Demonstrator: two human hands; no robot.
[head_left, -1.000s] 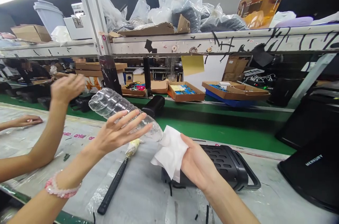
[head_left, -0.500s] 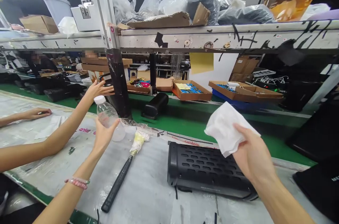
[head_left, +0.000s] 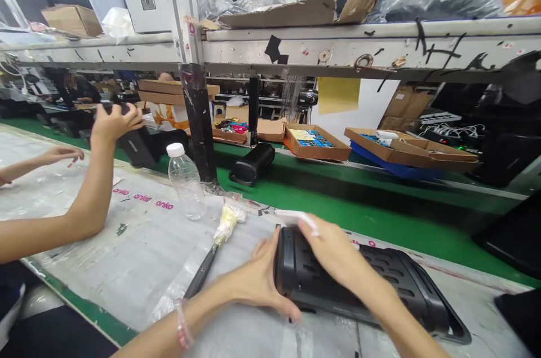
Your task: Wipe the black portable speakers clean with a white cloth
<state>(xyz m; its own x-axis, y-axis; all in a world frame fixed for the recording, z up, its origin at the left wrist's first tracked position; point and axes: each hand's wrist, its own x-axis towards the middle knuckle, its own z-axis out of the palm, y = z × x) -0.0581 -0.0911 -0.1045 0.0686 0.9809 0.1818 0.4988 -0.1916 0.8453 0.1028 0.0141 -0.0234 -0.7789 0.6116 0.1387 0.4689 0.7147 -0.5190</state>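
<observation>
A black portable speaker (head_left: 389,268) with a slotted grille and an end handle lies on the covered bench. My left hand (head_left: 264,279) grips its left end, thumb at the front and fingers behind. My right hand (head_left: 327,242) presses a folded white wipe (head_left: 296,215) at the speaker's far left edge; the palm hides much of the wipe. A clear plastic bottle (head_left: 186,186) with a white cap stands to the left. Between bottle and speaker lies a black-handled tool (head_left: 207,265), its head wrapped in white and yellowish material. My left forearm covers part of its handle.
On the left, a co-worker's hand (head_left: 112,121) holds a dark speaker (head_left: 137,146). Another black speaker (head_left: 253,163) sits on the green belt (head_left: 296,189). Behind it are a dark post (head_left: 198,127) and cardboard trays (head_left: 319,146). A shelf edge (head_left: 304,51) runs overhead.
My left hand has let go of the bottle and taken hold of the speaker's left end. My right hand has brought the wipe down onto the speaker. The co-worker's hand now lifts a dark speaker.
</observation>
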